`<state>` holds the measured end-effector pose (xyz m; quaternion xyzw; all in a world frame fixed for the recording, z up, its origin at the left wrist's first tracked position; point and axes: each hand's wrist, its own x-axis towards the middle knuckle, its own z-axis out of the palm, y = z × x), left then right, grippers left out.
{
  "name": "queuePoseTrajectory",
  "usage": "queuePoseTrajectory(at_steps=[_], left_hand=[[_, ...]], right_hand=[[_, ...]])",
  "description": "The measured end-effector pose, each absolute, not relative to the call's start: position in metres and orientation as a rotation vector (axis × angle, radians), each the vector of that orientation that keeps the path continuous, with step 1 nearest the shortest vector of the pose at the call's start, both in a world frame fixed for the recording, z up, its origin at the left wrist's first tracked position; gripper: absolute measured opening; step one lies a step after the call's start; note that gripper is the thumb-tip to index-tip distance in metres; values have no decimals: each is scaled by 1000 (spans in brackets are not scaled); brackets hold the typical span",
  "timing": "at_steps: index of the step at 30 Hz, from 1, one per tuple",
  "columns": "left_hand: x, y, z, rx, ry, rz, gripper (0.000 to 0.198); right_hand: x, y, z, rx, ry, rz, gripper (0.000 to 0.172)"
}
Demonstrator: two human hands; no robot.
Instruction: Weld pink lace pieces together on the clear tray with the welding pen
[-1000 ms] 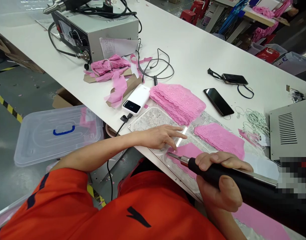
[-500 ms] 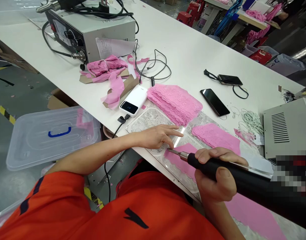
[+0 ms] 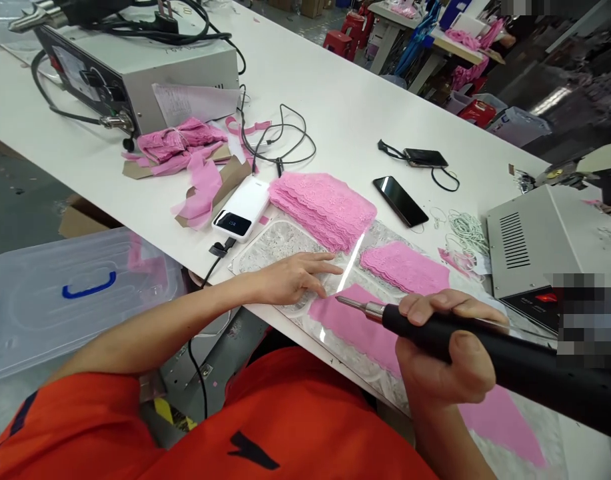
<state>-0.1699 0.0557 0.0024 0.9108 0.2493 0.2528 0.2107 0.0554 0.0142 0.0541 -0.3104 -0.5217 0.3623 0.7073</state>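
Observation:
My right hand [image 3: 442, 363] is closed around the black handle of a cutting tool [image 3: 510, 367] whose metal tip hangs just over a flat pink lace strip [image 3: 352, 327]. That strip lies on a clear glass plate [image 3: 280, 243] at the table's front edge. My left hand [image 3: 290, 277] lies flat on the plate with fingers spread, just left of the strip's end and the tool tip. A small pile of cut pink lace [image 3: 404, 267] sits behind the tip, and a taller stack of pink lace [image 3: 322, 203] lies farther back.
A white power bank [image 3: 240, 208] with cable, two black phones [image 3: 400, 200], pink scraps on cardboard [image 3: 185, 157] and a grey control box [image 3: 135, 67] sit on the white table. Another grey box [image 3: 540, 240] stands at right. A clear lidded bin [image 3: 70, 293] sits on the floor at left.
The view has swung so everything sits lower and further left. The tool tip has drawn back slightly from my left fingertips. My left hand stays flat on the plate.

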Motion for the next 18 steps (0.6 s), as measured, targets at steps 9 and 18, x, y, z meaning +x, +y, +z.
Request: queuePoseTrajectory(at_steps=[9,18], left_hand=[[-184,44,7,2651,661,689,47],[-149,45,7,2722,639,662,33]], right_hand=[[67,22,51,-764,-1141,770,11],[73,42,47,-772,-1118,689,12]])
